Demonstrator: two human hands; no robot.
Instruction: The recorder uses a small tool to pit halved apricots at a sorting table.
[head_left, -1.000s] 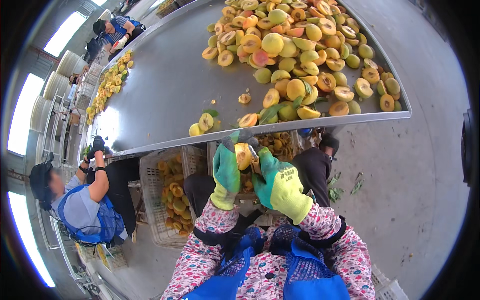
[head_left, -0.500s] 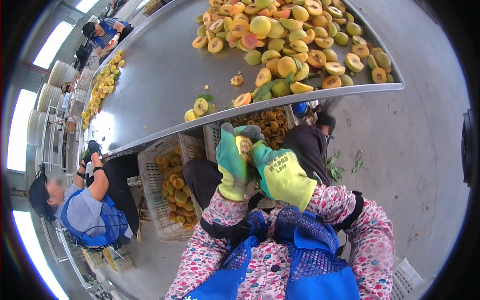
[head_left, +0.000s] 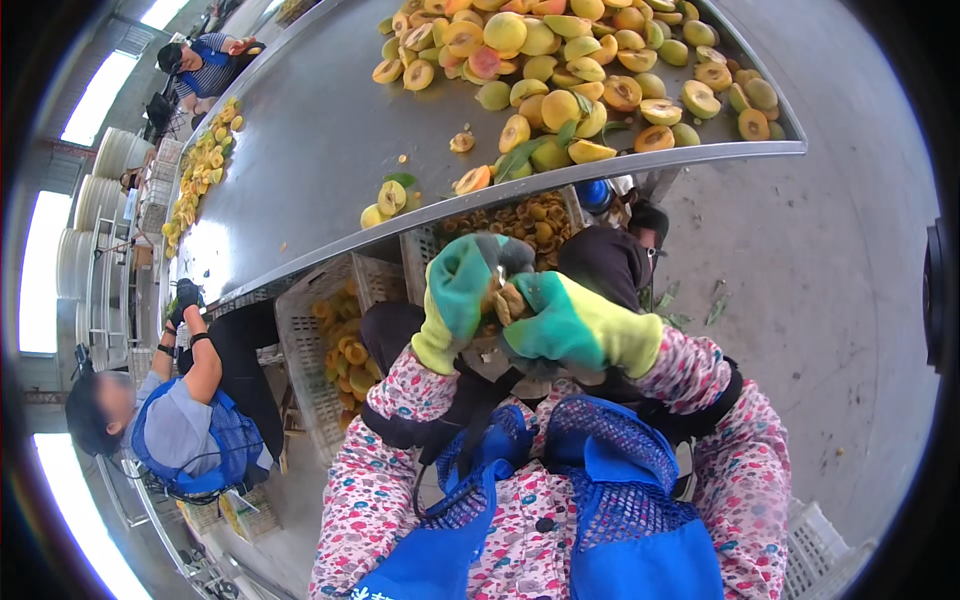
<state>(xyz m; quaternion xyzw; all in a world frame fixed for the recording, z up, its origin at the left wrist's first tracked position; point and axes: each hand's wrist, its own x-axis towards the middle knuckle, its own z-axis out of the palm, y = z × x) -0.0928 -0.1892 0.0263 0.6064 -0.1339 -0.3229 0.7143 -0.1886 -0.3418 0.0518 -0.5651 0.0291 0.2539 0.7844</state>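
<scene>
My left hand, in a green and yellow glove with dark fingertips, is closed around a brownish piece of peach below the table's near edge. Against it from the right press the closed fingers of my right hand, gloved the same way. A small shiny spot shows between the hands, too small to make out. Whatever else the right fingers grip is hidden. Beyond both hands, a heap of halved yellow peaches covers the far right of the metal table.
Under the table stand a crate of peach halves and another holding brownish pieces. Two peach halves lie by the table's near edge. One co-worker sits at the left, another at the far left. White crates stand lower right.
My hands have turned and the right wrist has swung outward to the right. The peach piece, earlier facing up with its pit side showing, now appears as a brown lump between the fingers.
</scene>
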